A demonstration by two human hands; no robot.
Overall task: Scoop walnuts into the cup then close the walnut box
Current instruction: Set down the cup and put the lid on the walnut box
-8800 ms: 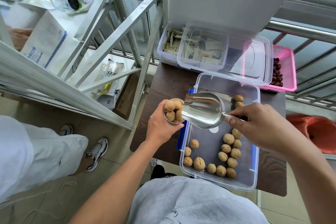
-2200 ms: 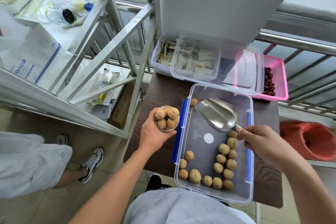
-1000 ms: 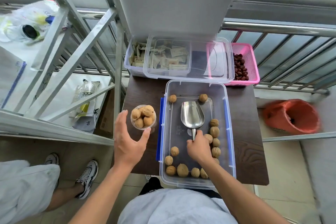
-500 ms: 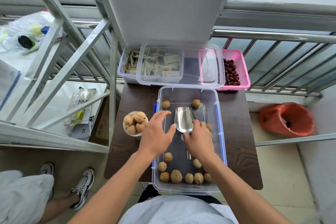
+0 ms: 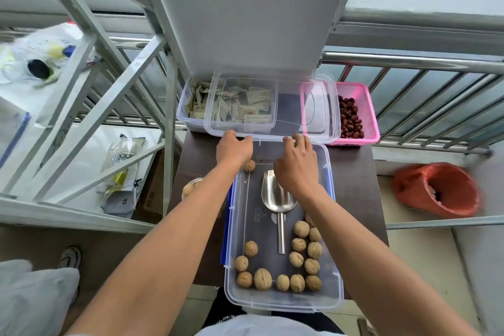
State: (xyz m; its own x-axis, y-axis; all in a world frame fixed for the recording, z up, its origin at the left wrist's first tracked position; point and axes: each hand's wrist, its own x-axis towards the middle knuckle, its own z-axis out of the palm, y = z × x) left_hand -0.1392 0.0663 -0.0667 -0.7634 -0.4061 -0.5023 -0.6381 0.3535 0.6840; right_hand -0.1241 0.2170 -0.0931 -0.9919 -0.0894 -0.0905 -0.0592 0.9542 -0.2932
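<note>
The clear walnut box (image 5: 337,275) stands open on the dark table (image 5: 354,177), with several walnuts (image 5: 298,258) at its near end. A metal scoop (image 5: 276,200) lies loose inside it. The clear lid (image 5: 297,109) rests across the far containers. My left hand (image 5: 234,148) and my right hand (image 5: 297,165) both have their fingers curled on the lid's near edge. The small cup of walnuts (image 5: 191,189) stands on the table left of the box, mostly hidden behind my left forearm.
A clear box of sachets (image 5: 194,102) and a pink basket of red dates (image 5: 364,108) sit under the lid at the table's far edge. A white panel (image 5: 245,16) rises behind them. A red bin (image 5: 439,191) is at right; a metal frame (image 5: 90,106) and another person's leg (image 5: 32,297) at left.
The cup was set down on the table and the scoop was left in the box. Both hands have reached forward from the box to the lid's near edge.
</note>
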